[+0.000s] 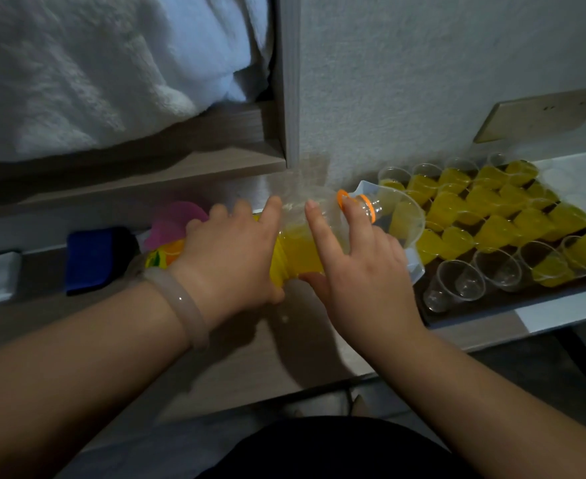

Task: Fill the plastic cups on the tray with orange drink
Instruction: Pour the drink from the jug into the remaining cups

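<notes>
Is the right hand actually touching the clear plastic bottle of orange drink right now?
Touching. Head view: the right hand lays its fingers over the clear plastic bottle of orange drink, thumb underneath it.

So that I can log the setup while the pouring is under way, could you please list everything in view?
bottle: one, clear with orange drink, held sideways, neck toward the jug
jug: one, clear, between the bottle and the cups
filled cups: many, clear with orange drink, across most of the tray
empty cups: at least two, clear, tray's near left corner
tray: one, dark, on the counter at right
blue block: one, blue, counter at left
pink thing: one, pink, behind the left hand
blanket: one, white, shelf at upper left
bracelet: one, pale, left wrist
left hand: grips the bottle's middle
right hand: holds the bottle near its neck
</notes>
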